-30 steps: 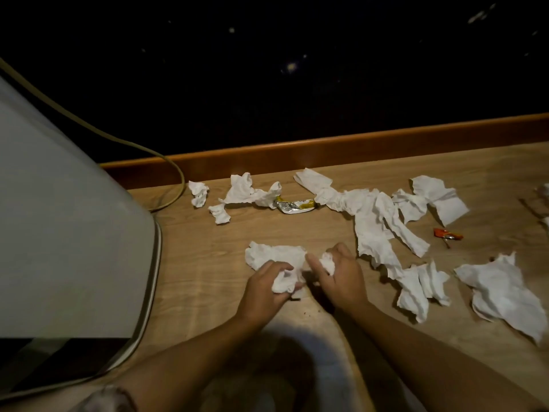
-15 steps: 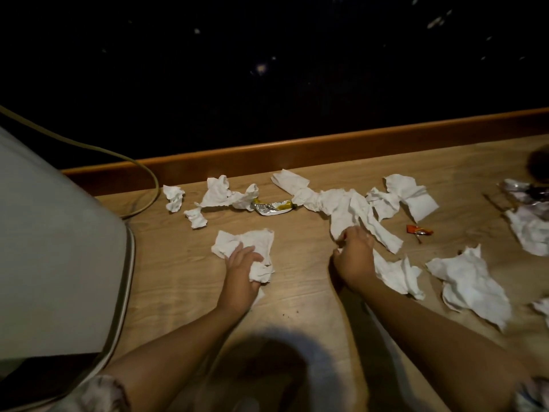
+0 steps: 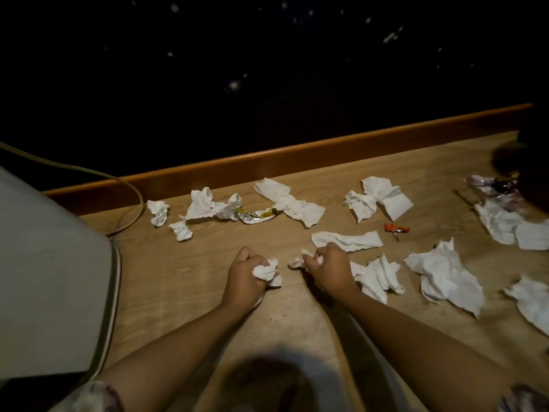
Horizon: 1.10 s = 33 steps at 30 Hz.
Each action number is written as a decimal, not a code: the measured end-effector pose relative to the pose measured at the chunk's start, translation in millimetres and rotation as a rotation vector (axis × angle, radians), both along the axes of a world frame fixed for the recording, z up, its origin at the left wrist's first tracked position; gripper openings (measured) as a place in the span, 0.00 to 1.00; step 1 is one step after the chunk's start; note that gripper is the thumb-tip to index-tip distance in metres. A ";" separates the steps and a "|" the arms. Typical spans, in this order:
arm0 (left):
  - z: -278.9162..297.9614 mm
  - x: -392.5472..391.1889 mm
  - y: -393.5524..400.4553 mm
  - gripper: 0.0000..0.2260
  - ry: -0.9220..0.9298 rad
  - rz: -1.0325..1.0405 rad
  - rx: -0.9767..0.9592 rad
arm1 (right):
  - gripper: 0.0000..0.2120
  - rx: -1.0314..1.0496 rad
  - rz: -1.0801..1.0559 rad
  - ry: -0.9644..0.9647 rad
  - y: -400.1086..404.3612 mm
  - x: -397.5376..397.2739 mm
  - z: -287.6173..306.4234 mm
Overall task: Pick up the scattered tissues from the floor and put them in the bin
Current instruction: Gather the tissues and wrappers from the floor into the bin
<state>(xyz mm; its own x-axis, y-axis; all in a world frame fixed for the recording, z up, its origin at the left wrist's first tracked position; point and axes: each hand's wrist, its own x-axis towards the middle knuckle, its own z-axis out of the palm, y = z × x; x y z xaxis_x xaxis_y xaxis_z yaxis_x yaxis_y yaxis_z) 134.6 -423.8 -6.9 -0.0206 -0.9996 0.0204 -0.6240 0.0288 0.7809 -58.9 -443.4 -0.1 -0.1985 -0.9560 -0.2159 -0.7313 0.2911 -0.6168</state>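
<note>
Both hands have closed since a moment ago: the left hand now balls up the crumpled white tissue it was pressing flat, and the right hand has pulled a small white tissue scrap off the long strip, fist shut around it. Many white tissues lie scattered over the wooden floor. No bin is clearly in view, so most of the clearing looks still ahead.

Both forearms reach forward over the wooden floor. The left hand is fisted around a crumpled tissue; the right hand, just beside it, clenches another wad.
</note>
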 end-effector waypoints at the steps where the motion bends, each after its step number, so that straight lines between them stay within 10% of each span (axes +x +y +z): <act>1: 6.3 -6.2 -4.2 0.07 -0.005 -0.002 -0.002 | 0.12 -0.025 -0.048 -0.060 -4.1 -3.8 9.0; 12: 125.4 -103.4 -87.0 0.15 0.131 -0.066 -0.136 | 0.14 0.192 -0.535 -1.156 -68.5 -84.0 114.1; 16: 166.6 -159.2 -106.1 0.14 0.261 -0.097 -0.059 | 0.30 0.119 -0.530 -1.299 -92.2 -145.6 129.9; 24: 226.0 -321.3 -108.6 0.08 0.442 -0.181 0.111 | 0.15 -0.124 -0.659 -1.481 -40.7 -280.8 231.0; 33: 258.4 -539.4 -119.0 0.31 0.719 -0.239 0.416 | 0.08 -0.342 -0.927 -1.257 -27.9 -467.6 252.8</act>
<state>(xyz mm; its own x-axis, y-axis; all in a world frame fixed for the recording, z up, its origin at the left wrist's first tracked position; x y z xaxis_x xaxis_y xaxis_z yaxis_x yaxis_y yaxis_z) -404.8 -542.8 251.5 -0.3535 -0.8991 -0.2580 0.0117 -0.2800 0.9599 -526.5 -471.4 252.7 -0.5812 -0.6472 -0.4933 0.6114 0.0528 -0.7896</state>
